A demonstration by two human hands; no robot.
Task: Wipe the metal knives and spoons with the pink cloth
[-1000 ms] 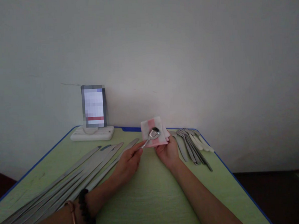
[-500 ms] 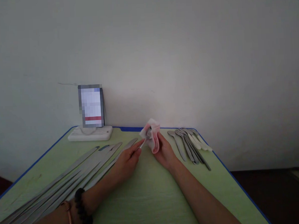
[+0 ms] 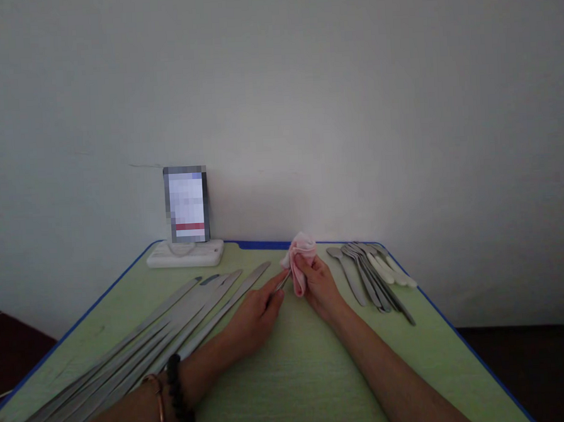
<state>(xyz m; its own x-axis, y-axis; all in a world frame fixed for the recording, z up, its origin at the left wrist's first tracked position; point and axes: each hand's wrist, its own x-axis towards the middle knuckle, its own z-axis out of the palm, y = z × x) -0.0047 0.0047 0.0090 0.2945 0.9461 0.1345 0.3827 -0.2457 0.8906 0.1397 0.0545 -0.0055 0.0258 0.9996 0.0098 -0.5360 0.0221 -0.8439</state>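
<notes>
- Two hands worked together: the left hand (image 3: 256, 316) had thumb and fingers closed on the handle of one spoon (image 3: 282, 283); the right hand (image 3: 320, 288) clutched one pink-and-white cloth (image 3: 304, 242), fingers bunched tight.
- The spoon slanted up between the hands, its bowl hidden in the cloth.
- At least four long flat metal utensils (image 3: 183, 310) lay at left, overlapping too much for a full count.
- At right, one separate metal spoon (image 3: 348, 273) lay beside a stack of metal cutlery (image 3: 368, 282), its number unclear; at least two white handles (image 3: 382, 269) showed there, reaching the right edge.
- One phone (image 3: 187, 206) stood upright on one white base (image 3: 185, 255), near the far blue edge (image 3: 269, 244) and the wall (image 3: 305, 109).
- A broad stretch of green tabletop (image 3: 295, 374) opened between the forearms, with narrower room between right hand and separate spoon.
</notes>
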